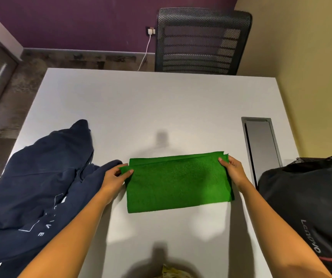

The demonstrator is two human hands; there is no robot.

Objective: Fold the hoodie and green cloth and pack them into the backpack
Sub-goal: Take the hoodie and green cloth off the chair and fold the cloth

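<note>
Green cloth [178, 182] pinched between both hands [115, 176].

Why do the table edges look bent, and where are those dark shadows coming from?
Head view: the wide-angle lens bows the table edges outward. Overhead light from behind the person throws a head-shaped shadow past the green cloth and arm shadows near the bottom. Mostly sharp; no strong glare.

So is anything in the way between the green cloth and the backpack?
Nothing visible. The green cloth lies on the table, pinched at its far corners by the left hand and right hand. Only bare tabletop lies between it and the backpack.
</note>
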